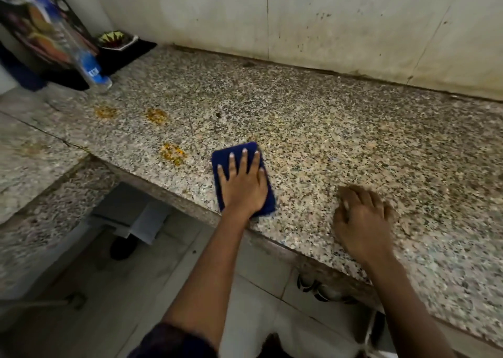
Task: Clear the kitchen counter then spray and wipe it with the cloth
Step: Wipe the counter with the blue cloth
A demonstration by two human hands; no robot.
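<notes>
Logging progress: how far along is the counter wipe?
Done: counter mostly cleared, spray bottle set aside at left. In hand: left hand presses the blue cloth flat near the front edge; right hand rests on the counter. Left: three yellow stains remain unwiped.

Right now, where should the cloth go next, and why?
Probably slide the left hand and blue cloth leftward onto the nearest yellow stain: the hand lies flat on the cloth, and that stain sits just beside it, still unwiped.
</notes>
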